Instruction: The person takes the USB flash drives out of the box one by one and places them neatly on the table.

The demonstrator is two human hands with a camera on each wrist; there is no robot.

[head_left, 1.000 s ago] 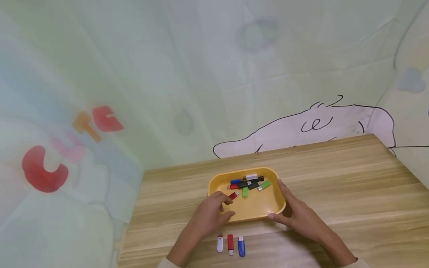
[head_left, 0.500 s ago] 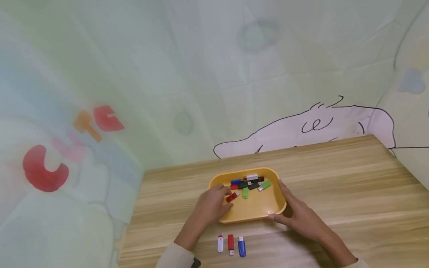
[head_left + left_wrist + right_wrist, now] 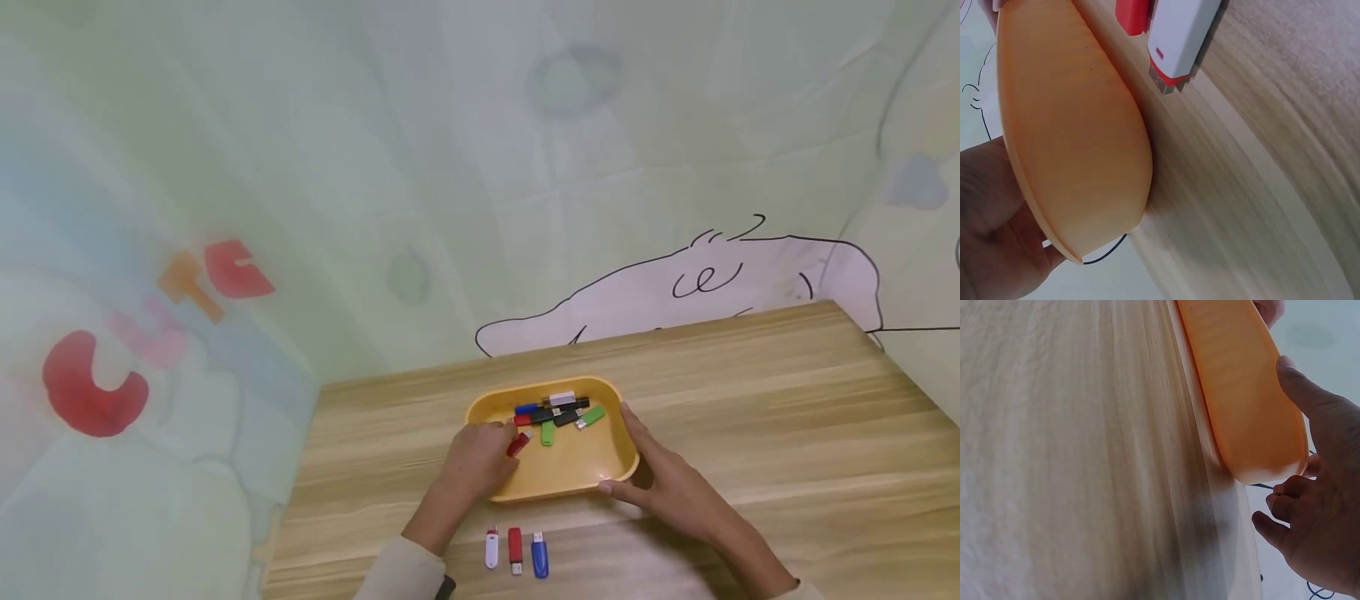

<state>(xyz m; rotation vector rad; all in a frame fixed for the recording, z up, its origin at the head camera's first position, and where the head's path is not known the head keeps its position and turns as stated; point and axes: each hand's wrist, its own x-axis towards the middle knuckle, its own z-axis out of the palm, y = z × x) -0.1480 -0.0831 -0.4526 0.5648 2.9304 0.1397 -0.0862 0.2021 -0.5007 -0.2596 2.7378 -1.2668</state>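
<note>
A left hand (image 3: pixel 477 458) pinches a red USB stick (image 3: pixel 517 445) inside a yellow tray (image 3: pixel 581 458).
The right hand (image 3: pixel 671 492) has its fingers round the tray's near right corner. Just beyond the left fingers lies a loose pile of USB sticks (image 3: pixel 551 413); on their near side, a white stick (image 3: pixel 491 551), another red stick (image 3: pixel 515 546) and a blue stick (image 3: pixel 540 557) lie in a row on the counter (image 3: pixel 750 400).
</note>
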